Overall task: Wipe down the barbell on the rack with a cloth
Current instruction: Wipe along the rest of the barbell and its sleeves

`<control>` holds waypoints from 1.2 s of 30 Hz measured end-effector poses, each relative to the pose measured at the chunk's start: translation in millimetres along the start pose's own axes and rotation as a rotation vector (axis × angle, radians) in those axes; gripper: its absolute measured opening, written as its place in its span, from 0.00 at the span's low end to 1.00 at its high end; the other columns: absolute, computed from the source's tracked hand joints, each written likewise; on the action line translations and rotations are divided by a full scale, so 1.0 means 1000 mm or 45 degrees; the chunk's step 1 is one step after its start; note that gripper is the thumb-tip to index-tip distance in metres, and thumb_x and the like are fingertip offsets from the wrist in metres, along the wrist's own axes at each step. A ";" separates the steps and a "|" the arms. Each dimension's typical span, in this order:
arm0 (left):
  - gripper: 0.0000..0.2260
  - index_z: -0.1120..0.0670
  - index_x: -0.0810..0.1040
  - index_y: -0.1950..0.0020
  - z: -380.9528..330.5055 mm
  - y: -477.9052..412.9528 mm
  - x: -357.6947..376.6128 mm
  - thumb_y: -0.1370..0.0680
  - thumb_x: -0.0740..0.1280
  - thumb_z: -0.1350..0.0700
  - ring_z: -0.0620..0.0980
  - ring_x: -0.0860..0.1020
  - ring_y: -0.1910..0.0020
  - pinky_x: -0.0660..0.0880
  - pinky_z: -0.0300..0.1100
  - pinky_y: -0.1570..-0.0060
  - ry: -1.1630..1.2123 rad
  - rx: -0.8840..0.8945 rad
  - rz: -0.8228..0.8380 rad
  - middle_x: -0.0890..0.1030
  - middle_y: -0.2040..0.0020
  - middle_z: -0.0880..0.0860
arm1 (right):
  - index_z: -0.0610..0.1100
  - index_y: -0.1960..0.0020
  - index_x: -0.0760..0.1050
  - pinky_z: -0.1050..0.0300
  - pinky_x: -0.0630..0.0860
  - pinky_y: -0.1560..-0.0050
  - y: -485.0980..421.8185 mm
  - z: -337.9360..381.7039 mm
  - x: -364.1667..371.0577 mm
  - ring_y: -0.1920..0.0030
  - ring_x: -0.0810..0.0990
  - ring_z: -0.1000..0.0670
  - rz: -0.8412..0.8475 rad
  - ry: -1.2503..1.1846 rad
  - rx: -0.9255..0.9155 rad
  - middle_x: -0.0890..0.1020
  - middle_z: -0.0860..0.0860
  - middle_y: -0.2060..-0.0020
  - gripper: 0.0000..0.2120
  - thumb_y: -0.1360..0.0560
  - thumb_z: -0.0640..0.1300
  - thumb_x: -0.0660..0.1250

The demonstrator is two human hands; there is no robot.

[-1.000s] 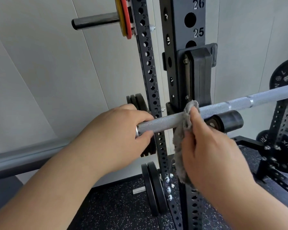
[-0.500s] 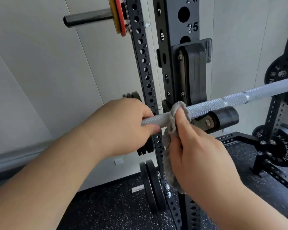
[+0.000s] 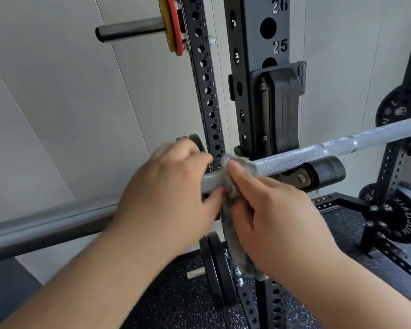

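Pale wall panels (image 3: 57,91) back a black power rack (image 3: 244,43). At centre left, the left hand (image 3: 171,193) curls round the barbell (image 3: 318,151), left of the J-hook (image 3: 282,110), apparently steadying it. Just beside it, the right hand (image 3: 278,222) pinches a grey cloth (image 3: 237,252) around the shaft. Wiping is underway; the next move likely calls for sliding the cloth rightward along the knurling.

The barbell (image 3: 294,156) is silver with fine cross-hatched knurling, and the cloth (image 3: 237,252) is mottled grey. The rack (image 3: 247,51) is black with white numbers. It carries a yellow plate (image 3: 165,32) and a red plate (image 3: 176,32), above a black, white-speckled floor (image 3: 176,293).
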State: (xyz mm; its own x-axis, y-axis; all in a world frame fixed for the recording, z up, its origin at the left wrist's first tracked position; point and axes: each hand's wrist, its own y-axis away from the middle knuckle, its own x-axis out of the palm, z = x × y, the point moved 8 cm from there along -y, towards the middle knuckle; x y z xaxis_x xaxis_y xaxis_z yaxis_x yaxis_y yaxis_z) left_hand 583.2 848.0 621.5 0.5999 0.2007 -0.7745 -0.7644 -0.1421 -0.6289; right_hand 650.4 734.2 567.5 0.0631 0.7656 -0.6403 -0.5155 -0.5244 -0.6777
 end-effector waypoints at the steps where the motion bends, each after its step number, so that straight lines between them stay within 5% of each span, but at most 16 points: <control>1: 0.21 0.43 0.79 0.38 0.010 -0.004 -0.004 0.28 0.67 0.37 0.45 0.76 0.49 0.74 0.43 0.50 0.076 -0.063 0.079 0.77 0.44 0.42 | 0.55 0.24 0.68 0.58 0.74 0.77 0.001 0.006 0.002 0.72 0.76 0.55 0.055 -0.030 -0.029 0.80 0.58 0.65 0.24 0.19 0.52 0.53; 4: 0.19 0.34 0.75 0.42 0.032 -0.008 0.002 0.30 0.63 0.29 0.36 0.76 0.56 0.74 0.40 0.54 0.192 -0.173 0.379 0.79 0.52 0.35 | 0.58 0.26 0.66 0.62 0.74 0.80 0.001 -0.006 -0.010 0.76 0.78 0.56 0.110 -0.126 0.110 0.78 0.53 0.73 0.20 0.16 0.54 0.49; 7: 0.12 0.35 0.73 0.49 0.029 -0.003 0.007 0.30 0.64 0.34 0.40 0.75 0.63 0.73 0.42 0.62 0.144 -0.193 0.388 0.79 0.61 0.41 | 0.54 0.22 0.65 0.65 0.68 0.78 -0.002 -0.010 -0.023 0.76 0.73 0.57 -0.025 0.020 0.228 0.73 0.56 0.73 0.23 0.16 0.52 0.51; 11: 0.19 0.36 0.69 0.42 0.019 0.002 0.000 0.31 0.66 0.35 0.45 0.77 0.54 0.74 0.44 0.55 0.069 -0.110 0.293 0.78 0.50 0.38 | 0.60 0.22 0.64 0.55 0.80 0.67 0.001 0.029 0.011 0.68 0.79 0.56 0.233 -0.071 0.025 0.80 0.56 0.64 0.24 0.17 0.49 0.49; 13: 0.26 0.34 0.65 0.37 0.020 0.005 0.001 0.32 0.67 0.34 0.46 0.76 0.51 0.72 0.43 0.52 0.061 -0.088 0.356 0.76 0.47 0.36 | 0.67 0.27 0.66 0.56 0.81 0.71 0.000 0.023 0.002 0.72 0.81 0.56 0.315 -0.194 0.104 0.82 0.53 0.69 0.23 0.18 0.53 0.45; 15: 0.31 0.33 0.61 0.32 0.023 0.007 0.004 0.32 0.69 0.34 0.45 0.73 0.51 0.68 0.42 0.52 0.014 -0.096 0.419 0.72 0.46 0.36 | 0.62 0.40 0.71 0.61 0.75 0.79 -0.006 0.004 -0.013 0.78 0.79 0.57 0.276 -0.263 0.263 0.81 0.51 0.74 0.18 0.18 0.56 0.45; 17: 0.33 0.34 0.59 0.30 0.023 0.006 0.006 0.31 0.70 0.35 0.46 0.72 0.52 0.67 0.42 0.52 -0.008 -0.097 0.419 0.72 0.46 0.36 | 0.57 0.43 0.73 0.61 0.76 0.77 -0.013 -0.002 -0.024 0.75 0.79 0.57 0.155 -0.092 0.305 0.78 0.53 0.75 0.16 0.18 0.55 0.47; 20: 0.34 0.35 0.59 0.30 0.021 0.005 0.005 0.32 0.70 0.35 0.48 0.77 0.48 0.71 0.43 0.52 0.007 -0.091 0.382 0.76 0.41 0.38 | 0.59 0.37 0.69 0.55 0.82 0.69 -0.014 0.024 -0.002 0.73 0.80 0.55 0.313 -0.076 0.195 0.80 0.53 0.73 0.12 0.16 0.49 0.51; 22: 0.33 0.35 0.59 0.31 0.021 0.007 0.003 0.33 0.70 0.36 0.48 0.79 0.44 0.72 0.43 0.51 0.016 -0.068 0.366 0.76 0.37 0.37 | 0.64 0.27 0.61 0.53 0.81 0.66 -0.009 0.037 0.008 0.69 0.81 0.51 0.386 -0.056 0.091 0.80 0.51 0.70 0.20 0.16 0.48 0.52; 24: 0.32 0.34 0.58 0.32 0.022 0.010 0.003 0.33 0.68 0.38 0.46 0.77 0.46 0.69 0.42 0.52 0.008 -0.066 0.387 0.73 0.40 0.36 | 0.65 0.29 0.61 0.55 0.81 0.72 -0.007 0.028 0.003 0.74 0.82 0.53 0.453 -0.170 0.149 0.81 0.49 0.72 0.17 0.15 0.50 0.49; 26: 0.31 0.33 0.58 0.32 0.021 0.011 0.004 0.32 0.68 0.37 0.43 0.72 0.49 0.66 0.41 0.52 -0.010 -0.074 0.408 0.68 0.44 0.34 | 0.59 0.35 0.69 0.60 0.77 0.78 -0.008 0.006 -0.012 0.79 0.79 0.56 0.315 -0.230 0.247 0.81 0.50 0.75 0.17 0.16 0.55 0.45; 28: 0.25 0.33 0.62 0.36 0.019 0.011 0.004 0.30 0.65 0.34 0.43 0.71 0.54 0.66 0.43 0.55 -0.007 -0.096 0.369 0.69 0.48 0.35 | 0.56 0.32 0.70 0.61 0.76 0.77 -0.007 -0.004 -0.020 0.73 0.80 0.57 0.143 -0.134 0.253 0.78 0.52 0.74 0.20 0.16 0.56 0.46; 32: 0.16 0.36 0.70 0.46 0.017 0.008 0.000 0.27 0.59 0.29 0.43 0.74 0.60 0.70 0.44 0.62 0.050 -0.150 0.226 0.74 0.53 0.40 | 0.63 0.19 0.54 0.60 0.75 0.69 0.007 0.016 0.008 0.68 0.77 0.55 0.240 -0.108 0.013 0.76 0.60 0.64 0.27 0.18 0.58 0.44; 36: 0.11 0.37 0.76 0.51 0.017 0.003 0.003 0.25 0.60 0.34 0.41 0.75 0.58 0.71 0.43 0.61 0.079 -0.179 0.311 0.74 0.55 0.41 | 0.59 0.18 0.48 0.61 0.70 0.72 0.008 -0.018 -0.021 0.69 0.75 0.58 0.049 -0.154 0.257 0.75 0.59 0.66 0.27 0.16 0.55 0.47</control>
State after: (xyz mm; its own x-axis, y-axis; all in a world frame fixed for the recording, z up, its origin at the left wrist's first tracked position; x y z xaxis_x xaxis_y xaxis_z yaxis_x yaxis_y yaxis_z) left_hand 578.7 864.6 618.9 0.4190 0.0847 -0.9040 -0.8502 -0.3130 -0.4234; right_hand 660.3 707.0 568.7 -0.0568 0.7918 -0.6081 -0.6768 -0.4783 -0.5596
